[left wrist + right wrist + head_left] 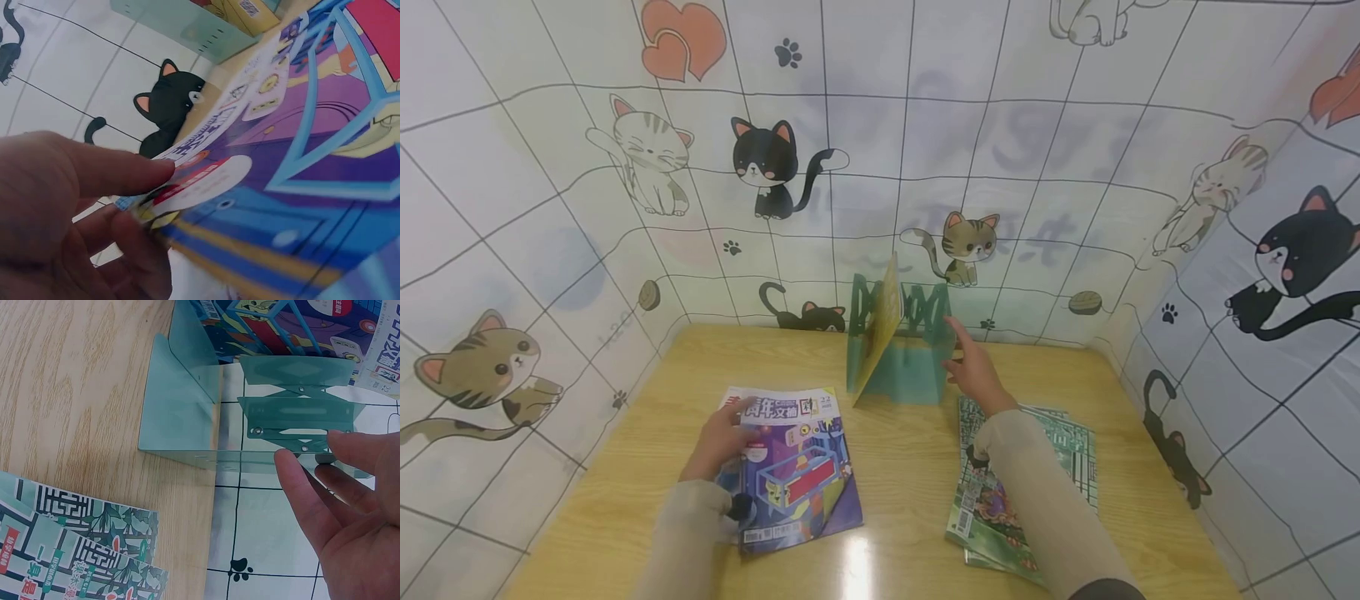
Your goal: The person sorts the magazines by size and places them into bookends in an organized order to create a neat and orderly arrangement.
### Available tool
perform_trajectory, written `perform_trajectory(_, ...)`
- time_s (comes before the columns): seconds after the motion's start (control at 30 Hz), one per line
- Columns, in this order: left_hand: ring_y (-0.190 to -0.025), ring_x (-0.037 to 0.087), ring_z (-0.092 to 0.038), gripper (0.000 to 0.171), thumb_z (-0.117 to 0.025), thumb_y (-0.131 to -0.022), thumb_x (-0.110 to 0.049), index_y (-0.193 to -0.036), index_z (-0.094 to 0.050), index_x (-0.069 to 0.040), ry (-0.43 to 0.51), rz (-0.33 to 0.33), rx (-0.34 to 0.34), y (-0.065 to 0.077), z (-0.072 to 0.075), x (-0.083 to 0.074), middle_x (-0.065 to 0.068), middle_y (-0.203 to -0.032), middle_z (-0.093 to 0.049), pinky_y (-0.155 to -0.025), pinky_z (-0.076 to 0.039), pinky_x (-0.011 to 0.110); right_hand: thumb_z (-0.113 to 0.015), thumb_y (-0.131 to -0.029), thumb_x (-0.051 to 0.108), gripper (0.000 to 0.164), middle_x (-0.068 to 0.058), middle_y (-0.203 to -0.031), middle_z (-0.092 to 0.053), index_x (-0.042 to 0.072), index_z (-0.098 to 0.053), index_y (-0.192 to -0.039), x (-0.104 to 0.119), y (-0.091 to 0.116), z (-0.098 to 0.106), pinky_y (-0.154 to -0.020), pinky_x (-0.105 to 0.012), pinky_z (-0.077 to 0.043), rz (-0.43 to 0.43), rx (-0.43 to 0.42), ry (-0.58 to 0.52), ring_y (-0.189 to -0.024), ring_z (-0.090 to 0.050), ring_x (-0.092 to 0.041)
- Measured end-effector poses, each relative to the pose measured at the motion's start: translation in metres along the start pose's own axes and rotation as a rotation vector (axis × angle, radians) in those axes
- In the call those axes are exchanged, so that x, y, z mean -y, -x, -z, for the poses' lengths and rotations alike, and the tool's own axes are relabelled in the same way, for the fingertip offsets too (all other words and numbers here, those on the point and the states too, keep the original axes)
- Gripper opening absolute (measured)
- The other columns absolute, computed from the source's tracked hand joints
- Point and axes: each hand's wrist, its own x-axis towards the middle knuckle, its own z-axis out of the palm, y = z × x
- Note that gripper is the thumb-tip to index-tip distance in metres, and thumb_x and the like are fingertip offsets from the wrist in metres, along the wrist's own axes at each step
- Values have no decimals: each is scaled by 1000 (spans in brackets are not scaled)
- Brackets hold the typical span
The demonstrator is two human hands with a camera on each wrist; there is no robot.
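Observation:
At the left of the table, a purple magazine [801, 475] lies face up, with a blue edge of print showing beneath it. My left hand [721, 440] pinches its left edge; the left wrist view has the thumb [134, 175] above and fingers curled below. A translucent green expandable book rack [910, 372] stands at the table's back. At its right end panel is my right hand [977, 373], which pinches the upper edge with its fingertips [290, 465]. Inside the rack leans a magazine with a yellow side [880, 329]. The right wrist view shows a blue and purple cover [281, 328] there.
Several green magazines [1075, 450] lie overlapping on the right, partly hidden under my right forearm. A wooden table [895, 500] bears everything. Cat-patterned wall covering [865, 142] encloses the back and both sides.

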Motion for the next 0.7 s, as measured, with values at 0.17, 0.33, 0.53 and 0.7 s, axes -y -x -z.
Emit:
perform_trajectory(0.17,-105,37,-61,70,-70,-87,-15,-150,-39,-20,26,6,27,6,5,-8,27,-141,-45,-78,-55,43,-64,-90,-7,89,-28,-135,-45,34,-19,-155,0,1,0,-65,-32,-57,0,-4,-11,-104,-62,-41)
perform_trajectory(0.33,-98,32,-62,75,-66,-86,-8,-153,-35,-24,55,-25,39,12,11,-15,24,-140,-48,-75,-55,40,-64,-90,-7,89,-29,-134,-45,32,-17,-156,0,2,-1,-64,-31,-57,14,1,0,-101,-63,-42)
perform_trajectory(0.53,-84,27,-63,77,-62,-84,2,-152,-37,-25,67,-129,13,18,18,-25,23,-132,-55,-63,-55,35,-63,-90,-7,89,-29,-135,-44,33,-18,-155,1,2,0,-65,-31,-57,0,-2,-4,-103,-62,-42)
perform_trajectory(0.7,-86,28,-62,75,-61,-86,3,-151,-38,-27,5,-192,-50,26,21,-36,21,-124,-59,-60,-55,33,-64,-90,-7,89,-28,-136,-44,35,-19,-155,1,2,0,-64,-31,-57,-12,-4,-6,-103,-62,-41)
